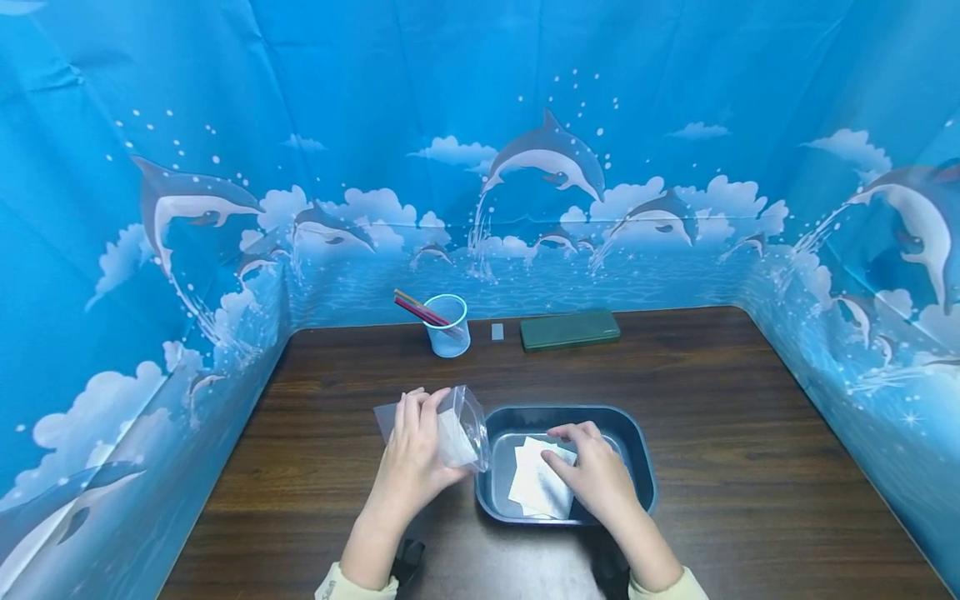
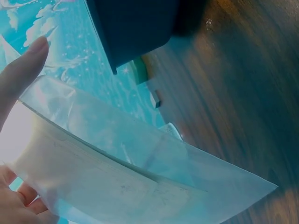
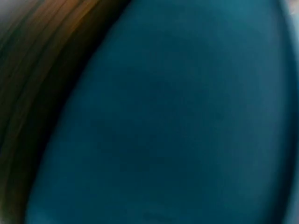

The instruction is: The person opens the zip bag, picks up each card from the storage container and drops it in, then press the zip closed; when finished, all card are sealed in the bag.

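Left hand [image 1: 414, 454] fingers grip one clear bag [image 1: 461, 429] at lower centre; right hand [image 1: 592, 471] fingers lie loosely on two white sheets [image 1: 536, 487] in one dark tray [image 1: 645, 467].

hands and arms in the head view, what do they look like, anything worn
Both hands, left and right, are bare: no gloves or rings visible. Pale cream sleeve cuffs show at the bottom edge. A dark strap-like piece sits by the left forearm.

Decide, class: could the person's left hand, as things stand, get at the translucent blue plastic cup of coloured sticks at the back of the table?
Probably not at once. The left hand holds a clear plastic bag, so it is occupied, though bare dark wooden table lies between it and the translucent blue plastic cup.
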The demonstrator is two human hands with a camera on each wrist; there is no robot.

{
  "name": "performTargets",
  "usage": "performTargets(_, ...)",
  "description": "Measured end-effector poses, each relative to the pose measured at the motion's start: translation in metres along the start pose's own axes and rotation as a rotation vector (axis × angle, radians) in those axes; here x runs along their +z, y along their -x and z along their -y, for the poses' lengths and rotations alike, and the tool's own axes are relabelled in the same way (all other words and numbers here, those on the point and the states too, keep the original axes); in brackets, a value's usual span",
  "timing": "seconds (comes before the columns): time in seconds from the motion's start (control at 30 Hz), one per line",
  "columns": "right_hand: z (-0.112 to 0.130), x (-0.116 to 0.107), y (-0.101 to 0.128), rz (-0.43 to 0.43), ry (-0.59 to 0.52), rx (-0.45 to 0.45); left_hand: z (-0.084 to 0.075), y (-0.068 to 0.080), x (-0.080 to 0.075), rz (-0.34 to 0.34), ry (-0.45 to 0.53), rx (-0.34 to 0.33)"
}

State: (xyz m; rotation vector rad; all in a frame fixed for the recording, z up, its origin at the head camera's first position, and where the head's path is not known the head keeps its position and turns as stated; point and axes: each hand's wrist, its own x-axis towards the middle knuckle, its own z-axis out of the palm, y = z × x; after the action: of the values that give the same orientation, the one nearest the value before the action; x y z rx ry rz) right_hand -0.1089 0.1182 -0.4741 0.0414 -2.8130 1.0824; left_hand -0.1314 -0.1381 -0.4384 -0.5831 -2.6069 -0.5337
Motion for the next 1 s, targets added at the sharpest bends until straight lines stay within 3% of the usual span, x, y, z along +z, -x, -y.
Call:
performTargets(0.2, -0.020, 0.005, 0.001, 0.106, 0.133, 0.079, 0.004, 0.002, 0.002, 0.032, -0.012, 0.016)
performTargets(0.43, -0.029, 0.010, 0.001, 0.162, 0.175, 0.119, 0.006, 0.003, 0.003, 0.068, -0.039, 0.026)
performTargets(0.7, -0.030, 0.011, -0.001, 0.171, 0.159, 0.134, 0.005, 0.003, 0.003, 0.118, -0.030, 0.013)
performTargets(1.0, -0.034, 0.007, -0.006, 0.190, 0.057, 0.162, 0.005, 0.004, 0.005, 0.103, -0.023, 0.021)
